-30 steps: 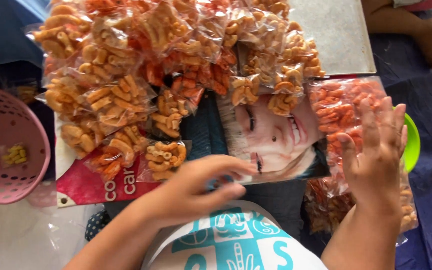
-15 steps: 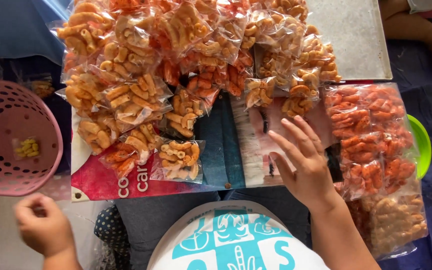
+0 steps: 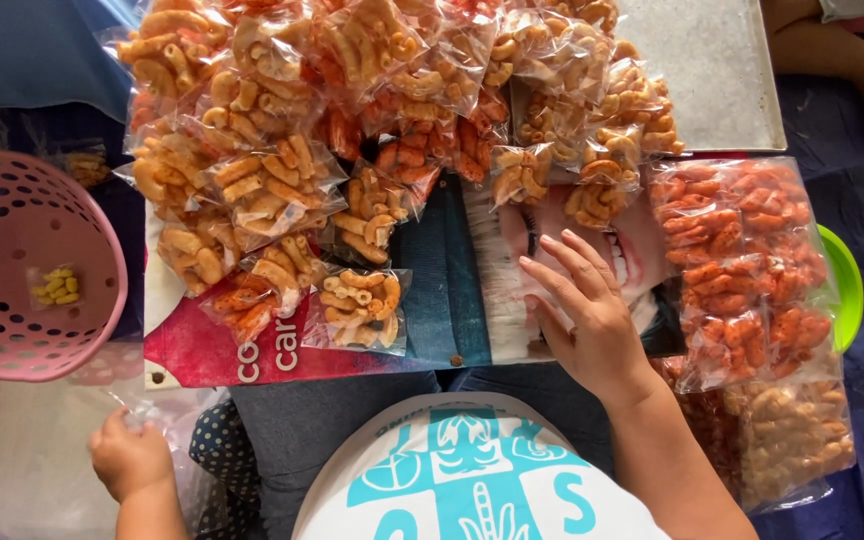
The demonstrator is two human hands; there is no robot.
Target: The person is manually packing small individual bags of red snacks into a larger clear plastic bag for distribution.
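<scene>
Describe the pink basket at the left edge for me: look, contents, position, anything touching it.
The pink basket is round, plastic-looking, with rows of small holes through its wall. It lies tipped, its opening facing the camera, partly cut off by the left frame edge. Inside rests one small clear packet of yellow pieces. Neither hand touches it.

There is only one view, from a camera on the person's head. It looks almost straight down, close over the lap and the printed board (image 3: 282,360) lying across it. The left hand (image 3: 132,458) is at the lower left edge, the right hand (image 3: 587,310) near the centre, and the pink basket (image 3: 27,265) at the left border.
</scene>
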